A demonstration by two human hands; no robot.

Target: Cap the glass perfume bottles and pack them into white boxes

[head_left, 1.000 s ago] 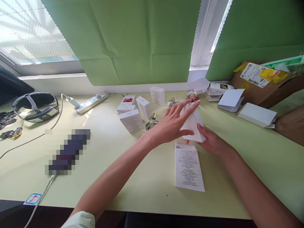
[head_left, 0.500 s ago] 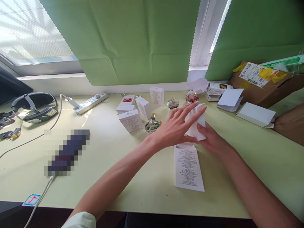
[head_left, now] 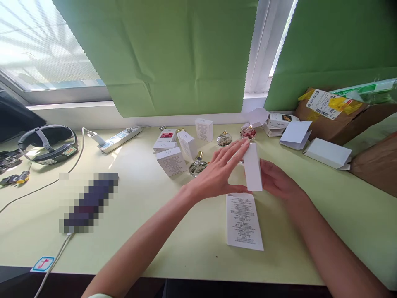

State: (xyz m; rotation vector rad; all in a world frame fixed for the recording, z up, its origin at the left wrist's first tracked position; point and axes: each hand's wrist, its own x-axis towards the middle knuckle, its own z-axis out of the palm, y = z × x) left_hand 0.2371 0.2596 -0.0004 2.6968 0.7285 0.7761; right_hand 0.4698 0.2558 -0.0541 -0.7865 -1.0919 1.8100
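A flat white folded card piece (head_left: 252,167) stands on its edge above the table, held between both hands. My left hand (head_left: 217,174) presses its left face with fingers stretched along it and the thumb under its lower end. My right hand (head_left: 277,181) backs it from the right, fingers against the card. Just below lies a flattened white carton with printed text (head_left: 243,221). Behind my left hand sit several small white boxes (head_left: 171,159) and three small glass bottles (head_left: 197,165).
A white power strip (head_left: 119,138) and a headset (head_left: 49,142) lie at the left, with a cable running to the front edge. Loose white box parts (head_left: 327,152) and a brown parcel (head_left: 335,116) fill the right back. Green paper covers the window.
The white card piece has been turned from lying slanted and wide to standing narrow and upright between my hands. Both hands shifted slightly left with it.
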